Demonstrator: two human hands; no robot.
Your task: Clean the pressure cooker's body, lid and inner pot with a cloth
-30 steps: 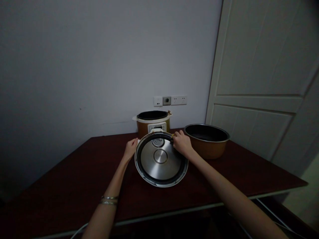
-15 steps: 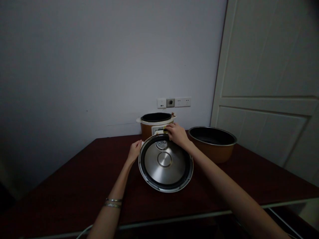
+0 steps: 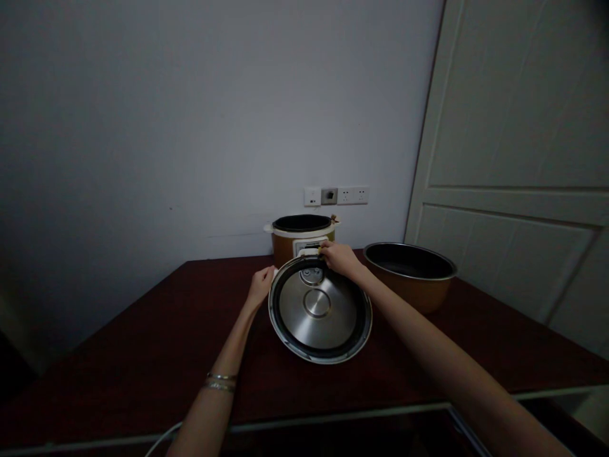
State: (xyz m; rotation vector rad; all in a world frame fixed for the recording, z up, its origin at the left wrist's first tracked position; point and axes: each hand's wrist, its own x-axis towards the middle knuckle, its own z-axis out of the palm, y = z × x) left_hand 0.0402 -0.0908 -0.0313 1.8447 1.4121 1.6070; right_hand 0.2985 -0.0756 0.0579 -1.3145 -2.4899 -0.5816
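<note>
A round pressure cooker lid [image 3: 316, 330] is tilted up on the table, its steel underside and black sealing ring facing me. My left hand [image 3: 260, 285] is closed on the lid's left edge, where a bit of white shows by the fingers. Up at the lid's top edge, beside its white hinge part, my right hand [image 3: 340, 259] pinches a small yellow piece that looks like a sponge [image 3: 320, 250]; the fingers mostly cover it. Directly behind the lid stands the brown and white cooker body [image 3: 281, 249], its top uncovered and its front panel partly hidden.
A wide brown inner pot [image 3: 421, 295] with a dark inside and steel rim stands right of the lid, behind my right forearm. The dark red table [image 3: 143, 343] meets a wall with sockets [image 3: 353, 195]. A pale panelled door [image 3: 504, 209] is at the right.
The whole view has shifted slightly, so everything sits a little farther right. My right hand has moved slightly along the lid's top edge, and less of the yellow piece shows.
</note>
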